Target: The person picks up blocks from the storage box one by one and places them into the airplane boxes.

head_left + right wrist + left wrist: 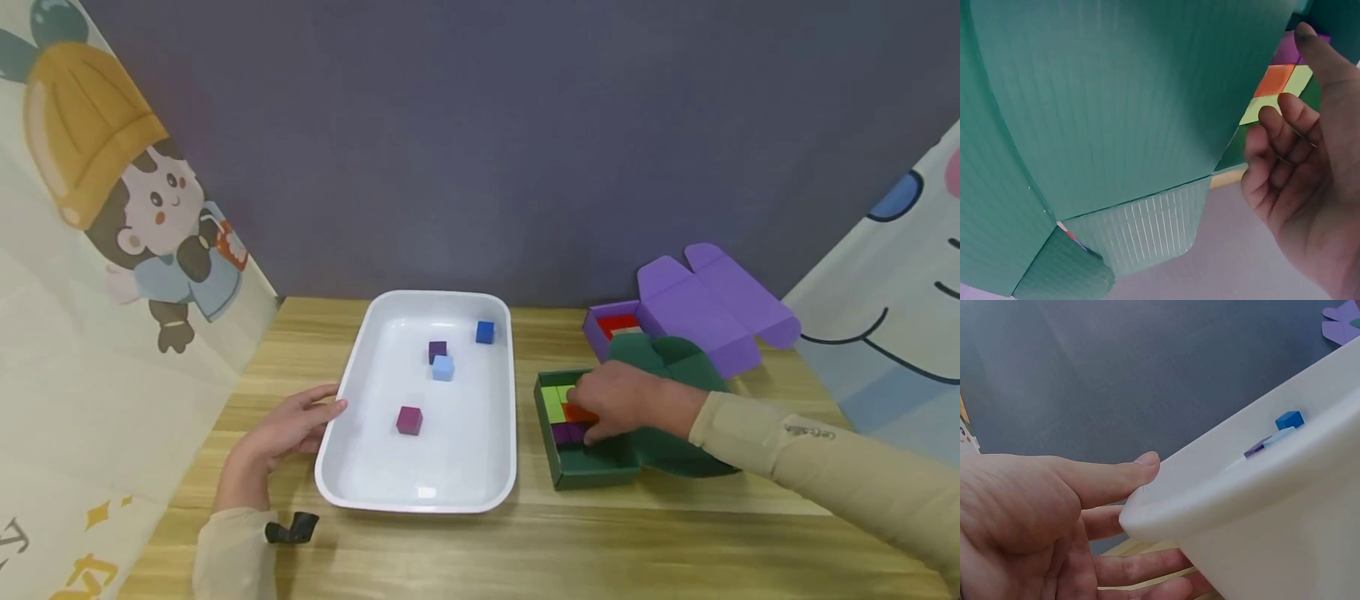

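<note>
My left hand holds the left rim of a white tray. In the left wrist view its thumb lies over the rim and its fingers sit below, outside the wall. Inside the tray are a magenta cube, a light blue cube, a dark purple cube and a blue cube. My right hand reaches into a green box. Its thumb and fingers are spread over lime blocks, an orange block and purple blocks; contact with them is unclear.
The green box's lid folds out to the right under my forearm. Behind it stands an opened purple box with red blocks inside. A dark grey panel rises behind the wooden table.
</note>
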The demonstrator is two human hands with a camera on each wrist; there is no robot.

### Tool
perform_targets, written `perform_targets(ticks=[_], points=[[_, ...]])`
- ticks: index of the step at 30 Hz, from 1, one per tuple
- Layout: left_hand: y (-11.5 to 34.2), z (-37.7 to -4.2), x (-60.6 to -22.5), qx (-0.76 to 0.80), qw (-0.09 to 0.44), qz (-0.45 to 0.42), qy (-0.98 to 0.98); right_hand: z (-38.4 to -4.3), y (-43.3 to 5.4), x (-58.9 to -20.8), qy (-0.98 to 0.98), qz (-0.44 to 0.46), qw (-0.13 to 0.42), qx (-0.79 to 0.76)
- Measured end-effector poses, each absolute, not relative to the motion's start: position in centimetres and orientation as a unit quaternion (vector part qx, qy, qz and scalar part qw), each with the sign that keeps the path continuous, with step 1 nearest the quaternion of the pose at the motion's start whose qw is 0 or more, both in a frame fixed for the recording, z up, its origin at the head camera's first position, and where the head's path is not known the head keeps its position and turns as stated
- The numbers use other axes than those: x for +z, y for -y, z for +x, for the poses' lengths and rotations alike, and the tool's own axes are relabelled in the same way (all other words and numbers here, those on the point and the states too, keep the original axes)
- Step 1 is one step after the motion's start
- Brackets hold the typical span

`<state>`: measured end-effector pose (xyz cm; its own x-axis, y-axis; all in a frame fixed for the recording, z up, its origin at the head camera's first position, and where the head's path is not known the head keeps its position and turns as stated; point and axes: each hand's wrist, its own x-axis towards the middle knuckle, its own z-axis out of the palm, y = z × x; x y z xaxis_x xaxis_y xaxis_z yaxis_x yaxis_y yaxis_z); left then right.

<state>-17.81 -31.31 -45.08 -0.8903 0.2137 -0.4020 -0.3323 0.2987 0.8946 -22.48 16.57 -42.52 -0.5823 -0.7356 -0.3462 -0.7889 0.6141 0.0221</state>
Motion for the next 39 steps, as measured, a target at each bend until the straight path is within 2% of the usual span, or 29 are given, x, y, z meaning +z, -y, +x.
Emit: perform_targets(ticks=[15, 29, 39], points=[[31.4, -17.5, -45.9, 0.602, 0.234, -0.036, -0.763, -22.4, -15.5, -41.8, -0.883, -0.433, 0.160, 0.089], [31.1, -17.8, -45.6, 0.600, 0.227, -0.034, -0.766, -23.7, -11.5, -37.4, -0.890, -0.452, 0.059, 0.023], [31.1, -17.8, -45.0, 0.591, 0.225, -0.040, -0.774, -26.0, -5.4, -35.9, -0.906, -0.421, 0.043, -0.005]])
